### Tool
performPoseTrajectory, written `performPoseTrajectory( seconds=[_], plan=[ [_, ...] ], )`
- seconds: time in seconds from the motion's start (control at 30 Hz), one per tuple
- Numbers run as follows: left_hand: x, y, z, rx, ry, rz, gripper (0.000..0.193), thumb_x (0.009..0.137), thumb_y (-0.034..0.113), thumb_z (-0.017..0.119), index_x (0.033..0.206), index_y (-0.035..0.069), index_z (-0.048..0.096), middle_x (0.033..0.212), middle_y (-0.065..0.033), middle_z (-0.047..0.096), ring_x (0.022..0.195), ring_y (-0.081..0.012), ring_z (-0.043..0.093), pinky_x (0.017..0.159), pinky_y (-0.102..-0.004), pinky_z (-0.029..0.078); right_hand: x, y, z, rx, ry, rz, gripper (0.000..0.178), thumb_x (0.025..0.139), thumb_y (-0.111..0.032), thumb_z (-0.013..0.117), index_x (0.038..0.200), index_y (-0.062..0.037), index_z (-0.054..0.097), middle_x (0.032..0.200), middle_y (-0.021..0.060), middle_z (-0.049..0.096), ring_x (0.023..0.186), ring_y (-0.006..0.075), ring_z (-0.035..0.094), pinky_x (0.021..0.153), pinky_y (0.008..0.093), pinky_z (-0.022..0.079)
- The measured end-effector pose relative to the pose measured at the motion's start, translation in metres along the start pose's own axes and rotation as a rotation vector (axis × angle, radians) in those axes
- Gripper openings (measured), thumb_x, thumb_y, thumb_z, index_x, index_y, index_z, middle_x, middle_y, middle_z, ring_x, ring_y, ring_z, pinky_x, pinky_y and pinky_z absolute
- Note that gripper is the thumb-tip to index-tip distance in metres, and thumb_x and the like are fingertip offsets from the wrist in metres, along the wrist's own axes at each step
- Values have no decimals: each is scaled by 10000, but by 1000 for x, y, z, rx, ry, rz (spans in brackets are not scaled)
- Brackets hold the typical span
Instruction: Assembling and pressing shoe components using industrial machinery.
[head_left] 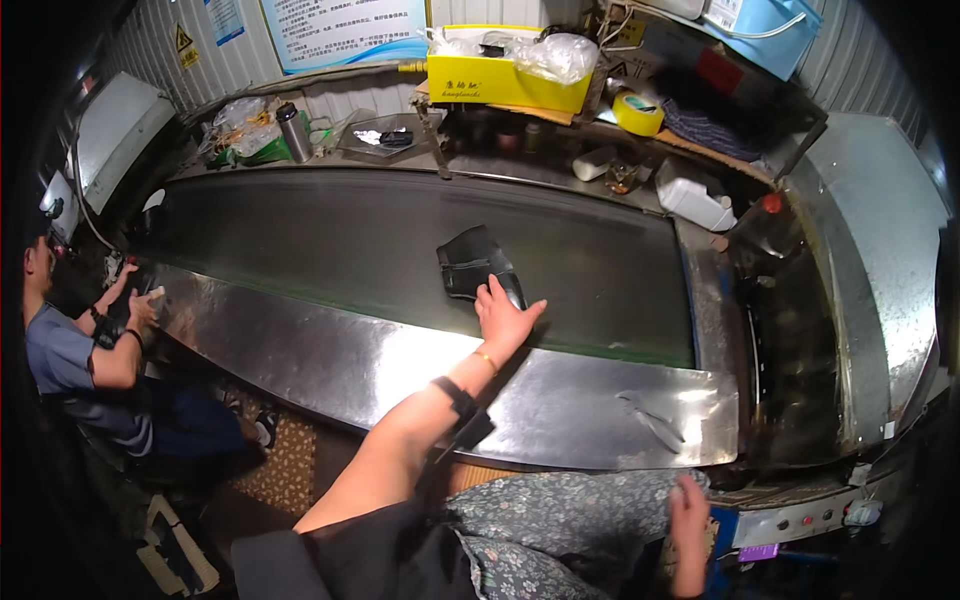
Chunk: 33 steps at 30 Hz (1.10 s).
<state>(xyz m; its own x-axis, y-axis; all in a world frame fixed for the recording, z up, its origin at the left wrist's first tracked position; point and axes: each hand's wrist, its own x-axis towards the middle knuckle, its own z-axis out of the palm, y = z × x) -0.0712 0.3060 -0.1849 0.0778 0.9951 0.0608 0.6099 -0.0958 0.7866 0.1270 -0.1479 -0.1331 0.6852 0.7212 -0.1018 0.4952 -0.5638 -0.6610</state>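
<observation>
Hands first: left hand point(503, 318) lies spread and flat, fingertips pressing the near edge of the black leather piece point(476, 264) on the conveyor belt point(330, 240), gripping nothing. Right hand point(688, 510) rests loosely open in the lap. Best keep the fingers flat and slide the piece squarely, without creasing it.

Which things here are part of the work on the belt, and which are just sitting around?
In use:
left hand, resting on the black flat piece
dark conveyor belt
right hand, down at the lap

Lying about:
yellow bin
yellow tape roll
metal flask
white jug
</observation>
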Motion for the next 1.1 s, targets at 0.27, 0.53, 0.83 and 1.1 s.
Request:
performPoseTrajectory(
  seconds=[0.27,0.53,0.83,1.1],
  plan=[
    [15,21,6,-251,-62,-517,1204,742,213,766,1567,121,-106,1471,-355,325,1255,-492,496,1075,-466,417,-23,3,62,-251,568,-261,316,969,-188,476,1145,14,644,1311,218,571,1280,430,465,1124,536,288],
    [-73,35,-103,-1106,-774,-371,864,786,25,681,1499,71,196,1293,-190,505,1151,-261,551,907,-416,497,-7,-14,24,247,182,-21,364,902,-23,588,1265,1,600,1364,157,555,1233,278,534,1035,397,431],
    [-235,116,-110,-287,-1881,701,1149,761,217,770,1580,49,-19,1565,-302,235,1347,-414,441,1121,-399,350,-40,-120,-77,337,534,-149,382,992,-124,480,1357,-15,505,1339,109,544,1206,232,531,1078,353,372],
    [-319,153,-41,-443,-1227,939,1048,735,334,830,1560,120,220,1550,-388,145,1463,-519,146,1187,-514,223,-116,-84,-68,114,159,-233,479,805,27,683,1270,48,570,1312,237,604,1224,307,596,1017,372,464]
  ],
)
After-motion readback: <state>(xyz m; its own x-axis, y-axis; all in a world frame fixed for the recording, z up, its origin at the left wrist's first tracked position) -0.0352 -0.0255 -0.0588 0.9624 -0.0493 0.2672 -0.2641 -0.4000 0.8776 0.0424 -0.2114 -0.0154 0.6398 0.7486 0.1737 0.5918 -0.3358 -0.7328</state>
